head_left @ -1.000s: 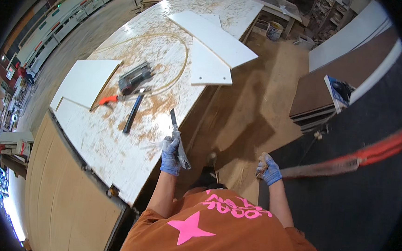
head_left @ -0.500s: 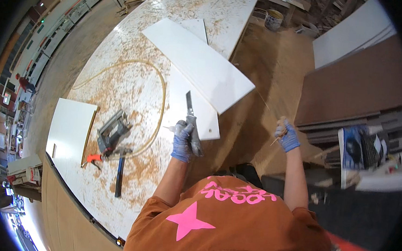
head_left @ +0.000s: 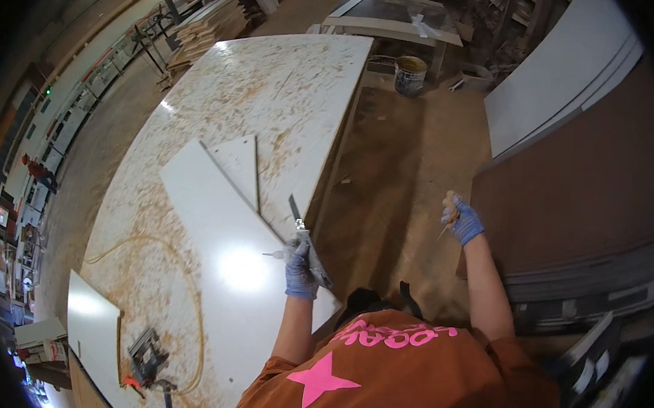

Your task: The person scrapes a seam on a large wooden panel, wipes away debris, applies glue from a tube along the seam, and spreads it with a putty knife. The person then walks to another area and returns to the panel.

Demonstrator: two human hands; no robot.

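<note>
My left hand, in a blue-and-grey glove, is closed around a knife with a long dark blade pointing up and away. A thin pale pointed piece sticks out to the left of the same hand; its kind is unclear. Below the hand lies a long white panel on the table. Off to the right, over the floor, my gloved right hand is closed on a crumpled tan clump, with a thin bit hanging from it. What the clump is made of cannot be made out.
The white table is strewn with wood shavings. A smaller white panel, a nail gun, a yellowish hose and a hammer lie on it. Stacked brown boards stand right; a bucket stands farther back.
The view has tilted up, so the table and tools appear lower. The long white panel now slants more steeply in the view. Both hands keep their hold.
</note>
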